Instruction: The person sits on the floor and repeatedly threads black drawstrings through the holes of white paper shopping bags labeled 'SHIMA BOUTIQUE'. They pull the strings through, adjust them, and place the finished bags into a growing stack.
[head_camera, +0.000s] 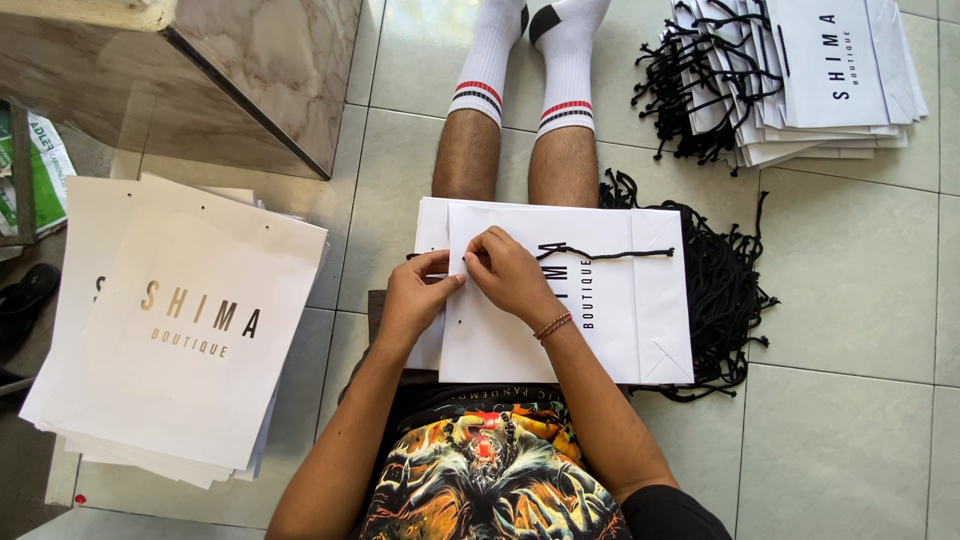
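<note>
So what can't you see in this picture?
Head view:
- Fingertips of the right hand and left hand: bunched at the white paper bag edge, hiding what they pinch.
- Black cord pile: the bag covers most of it.
- Bag stack: cut off by the top edge.

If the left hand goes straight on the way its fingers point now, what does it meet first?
Probably the right hand: the left hand points right along the white paper bag, and their fingertips already nearly touch at the bag's edge.

Both hands meet over the lap, left hand (415, 295) and right hand (505, 272) fingers pinched.
</note>
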